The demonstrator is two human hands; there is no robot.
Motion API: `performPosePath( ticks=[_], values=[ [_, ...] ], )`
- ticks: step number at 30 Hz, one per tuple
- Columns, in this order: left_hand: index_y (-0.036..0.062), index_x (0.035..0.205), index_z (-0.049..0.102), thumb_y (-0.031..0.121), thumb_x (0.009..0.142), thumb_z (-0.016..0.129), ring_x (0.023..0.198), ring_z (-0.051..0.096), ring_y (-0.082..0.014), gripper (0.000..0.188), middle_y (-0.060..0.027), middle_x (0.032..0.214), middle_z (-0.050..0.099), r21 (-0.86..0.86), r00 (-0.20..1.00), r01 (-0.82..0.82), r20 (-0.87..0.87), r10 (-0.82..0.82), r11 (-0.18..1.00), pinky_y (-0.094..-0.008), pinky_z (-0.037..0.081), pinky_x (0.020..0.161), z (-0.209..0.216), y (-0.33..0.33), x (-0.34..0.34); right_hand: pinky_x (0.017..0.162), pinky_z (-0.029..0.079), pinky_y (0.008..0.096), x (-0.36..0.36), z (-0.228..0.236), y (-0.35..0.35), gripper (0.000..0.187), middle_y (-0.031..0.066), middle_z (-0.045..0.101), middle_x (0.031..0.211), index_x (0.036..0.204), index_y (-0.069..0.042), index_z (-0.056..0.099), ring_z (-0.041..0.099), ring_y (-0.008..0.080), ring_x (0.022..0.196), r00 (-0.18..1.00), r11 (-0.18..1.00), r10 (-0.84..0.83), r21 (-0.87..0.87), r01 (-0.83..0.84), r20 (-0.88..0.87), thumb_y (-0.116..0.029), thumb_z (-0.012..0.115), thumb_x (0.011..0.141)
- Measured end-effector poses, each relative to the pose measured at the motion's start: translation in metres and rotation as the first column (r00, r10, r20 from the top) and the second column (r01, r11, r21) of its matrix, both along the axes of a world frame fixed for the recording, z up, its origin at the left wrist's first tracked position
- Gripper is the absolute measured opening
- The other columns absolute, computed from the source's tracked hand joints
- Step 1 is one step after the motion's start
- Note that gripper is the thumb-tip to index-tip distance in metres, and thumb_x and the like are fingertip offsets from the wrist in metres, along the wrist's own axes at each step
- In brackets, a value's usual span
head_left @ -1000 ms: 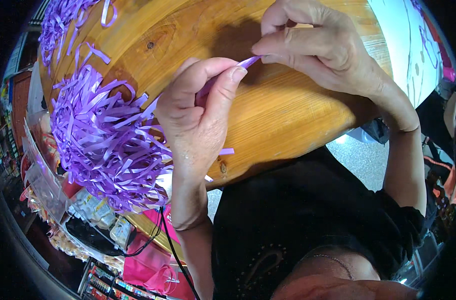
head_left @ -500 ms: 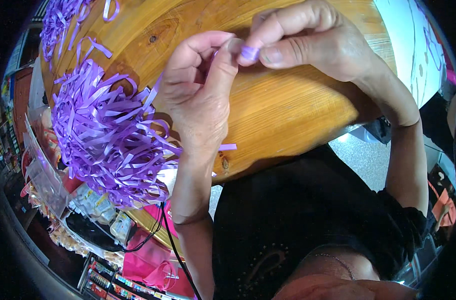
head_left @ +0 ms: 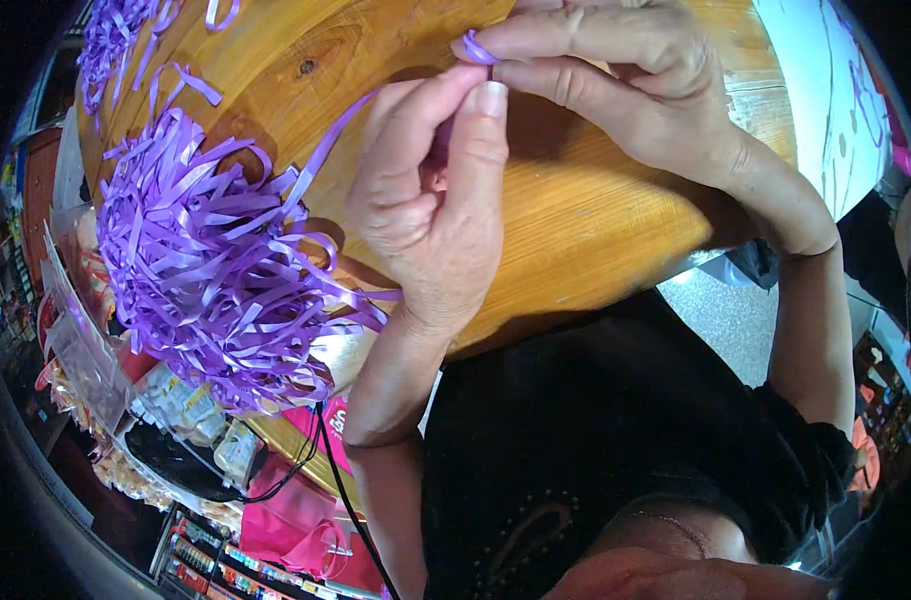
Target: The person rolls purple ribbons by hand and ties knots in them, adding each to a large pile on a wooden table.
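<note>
Over the wooden table (head_left: 595,215), both of my hands meet fingertip to fingertip around a purple ribbon (head_left: 327,138). My left hand (head_left: 430,215) pinches it between thumb and forefinger, the other fingers curled in; from there the strand trails down-left toward the heap. A small loop of the ribbon wraps the tip of my right forefinger, and my right hand (head_left: 655,95) closes thumb and finger at it. Left of my left wrist lies a big tangled heap of purple ribbons (head_left: 205,260). The exact pinch point is partly hidden by the fingers.
A second bunch of purple ribbons (head_left: 110,50) lies at the far left, with a loose ribbon end (head_left: 200,88) near it. A white surface (head_left: 820,110) adjoins at the right. Bags and packages (head_left: 190,410) crowd the lower left, where a black cable (head_left: 340,470) hangs.
Both hands have shifted upward, the left one also to the right. The ribbon at the right fingertips now shows as a loop around the forefinger, and the trailing strand is more exposed.
</note>
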State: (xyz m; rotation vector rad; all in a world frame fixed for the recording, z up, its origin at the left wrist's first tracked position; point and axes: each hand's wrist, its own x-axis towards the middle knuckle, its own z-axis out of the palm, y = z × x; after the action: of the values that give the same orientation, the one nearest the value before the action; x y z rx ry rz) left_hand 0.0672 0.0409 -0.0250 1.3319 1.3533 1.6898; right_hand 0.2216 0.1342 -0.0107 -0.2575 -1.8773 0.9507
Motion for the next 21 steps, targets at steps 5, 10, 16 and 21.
performPosePath(
  ticks=[5, 10, 16, 21],
  values=[
    [0.0009, 0.103, 0.072, 0.002, 0.089, 0.079, 0.069, 0.045, -0.0041, 0.015, 0.0036, 0.084, 0.058, -0.059, 0.995, 0.025, 0.095, -0.019, 0.998, -0.0204, 0.036, 0.061, 0.001, 0.000, 0.002, 0.060, 0.050, 0.0290, -0.004, 0.000, 0.004, 0.021, 0.0080, 0.071, 0.083, 0.103, 0.002, 0.076, 0.065, 0.0178, 0.069, 0.959, 0.855, -0.283, 0.457, 0.245, 0.016, 0.000, 0.077, 0.081],
    [0.0004, 0.100, 0.071, 0.000, 0.091, 0.077, 0.072, 0.047, -0.0034, 0.010, 0.0048, 0.083, 0.058, -0.127, 0.976, 0.066, 0.213, -0.038, 0.990, -0.0199, 0.037, 0.064, 0.003, 0.001, -0.003, 0.059, 0.051, 0.0298, 0.001, 0.001, -0.004, 0.023, 0.0046, 0.068, 0.081, 0.104, -0.003, 0.073, 0.065, 0.0168, 0.068, 0.913, 0.866, -0.333, 0.460, 0.197, 0.236, -0.003, 0.078, 0.082],
    [0.0000, 0.101, 0.075, 0.005, 0.091, 0.076, 0.065, 0.049, -0.0049, 0.011, 0.0003, 0.077, 0.065, -0.119, 0.904, 0.109, 0.424, -0.049, 0.987, -0.0213, 0.036, 0.060, 0.006, 0.004, -0.003, 0.067, 0.056, 0.0261, 0.003, 0.003, -0.006, 0.027, 0.0027, 0.071, 0.086, 0.112, -0.006, 0.070, 0.071, 0.0144, 0.078, 0.947, 0.990, -0.109, -0.056, 0.131, 0.301, -0.008, 0.079, 0.086],
    [-0.0007, 0.101, 0.076, 0.010, 0.092, 0.076, 0.059, 0.045, -0.0063, 0.014, -0.0004, 0.072, 0.064, -0.065, 0.869, 0.165, 0.482, -0.114, 0.984, -0.0235, 0.033, 0.056, 0.008, 0.005, -0.006, 0.072, 0.057, 0.0254, 0.006, 0.000, 0.004, 0.027, 0.0045, 0.073, 0.092, 0.113, -0.003, 0.071, 0.072, 0.0136, 0.082, 0.963, 0.900, 0.259, -0.383, -0.210, 0.080, -0.009, 0.079, 0.088]
  ],
)
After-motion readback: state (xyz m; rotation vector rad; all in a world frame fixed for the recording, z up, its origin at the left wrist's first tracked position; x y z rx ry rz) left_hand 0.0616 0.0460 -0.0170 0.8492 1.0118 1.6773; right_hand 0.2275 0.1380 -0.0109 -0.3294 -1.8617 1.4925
